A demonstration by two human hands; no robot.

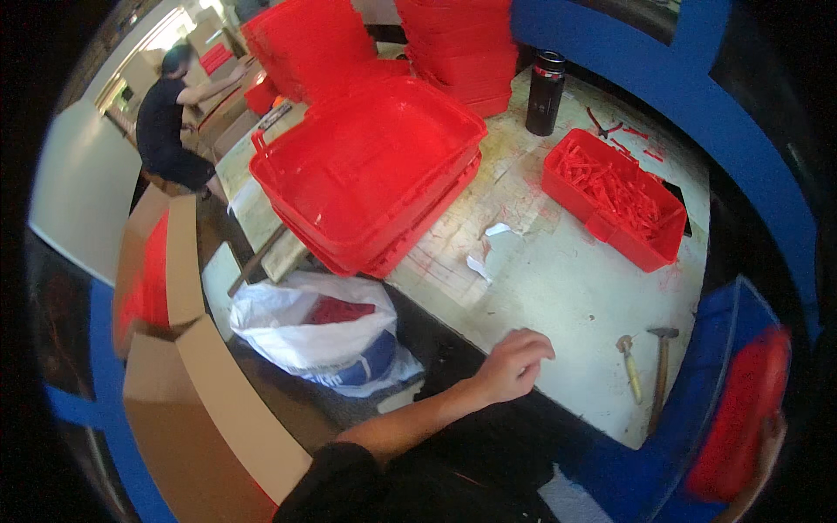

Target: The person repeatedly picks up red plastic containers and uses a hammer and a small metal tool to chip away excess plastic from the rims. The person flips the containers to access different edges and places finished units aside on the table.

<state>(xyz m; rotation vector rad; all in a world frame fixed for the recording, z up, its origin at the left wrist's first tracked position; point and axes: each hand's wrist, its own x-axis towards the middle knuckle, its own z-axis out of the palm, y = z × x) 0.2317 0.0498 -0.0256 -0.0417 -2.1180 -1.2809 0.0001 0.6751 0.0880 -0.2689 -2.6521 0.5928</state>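
Observation:
My left hand (518,363) hovers by the near edge of the worktable (558,288), its fingers curled in with nothing showing in them. At the far right, my right hand (771,429) grips a red plastic part (739,418), which is smeared by motion and partly cut off by the dark rim. That part is at the blue bin (711,375); whether it touches the bin I cannot tell. Farther back on the table are stacked red plastic trays (375,166) and a red box (610,231) full of small red strips.
A hammer (662,370) and a yellow-handled tool (629,370) lie near the bin. A black bottle (546,94) and pliers (602,124) are at the back. Left stand a white sack (305,349) with red pieces and cardboard boxes (187,410). A person (164,122) works beyond.

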